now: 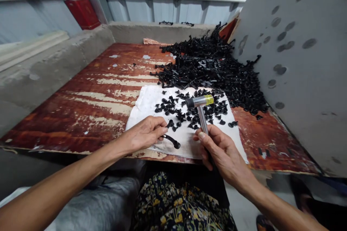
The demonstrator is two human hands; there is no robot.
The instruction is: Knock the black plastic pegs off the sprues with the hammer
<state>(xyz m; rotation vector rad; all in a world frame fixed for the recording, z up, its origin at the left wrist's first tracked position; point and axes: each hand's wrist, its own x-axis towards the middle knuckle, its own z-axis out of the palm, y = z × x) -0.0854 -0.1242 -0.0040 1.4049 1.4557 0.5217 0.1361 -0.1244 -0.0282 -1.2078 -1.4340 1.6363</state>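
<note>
My left hand [148, 132] pinches a curved black plastic handle piece [172, 140] with a knob at its end, over the front of a white cloth [146, 106]. In my right hand [221, 148] is a mallet [200, 101], gripped by its shaft and held upright. Its metal head has one black face and one yellow face. Many small black knobs [169, 106] with short stems lie scattered on the cloth beyond both hands. The mallet head hides some of them.
A large heap of black plastic pieces [206, 65] covers the back right of the worn red-brown tabletop [89, 90]. A grey spotted panel [298, 61] stands along the right. Low concrete ledges [67, 54] border the left and back. A red box [83, 13] sits at the back left.
</note>
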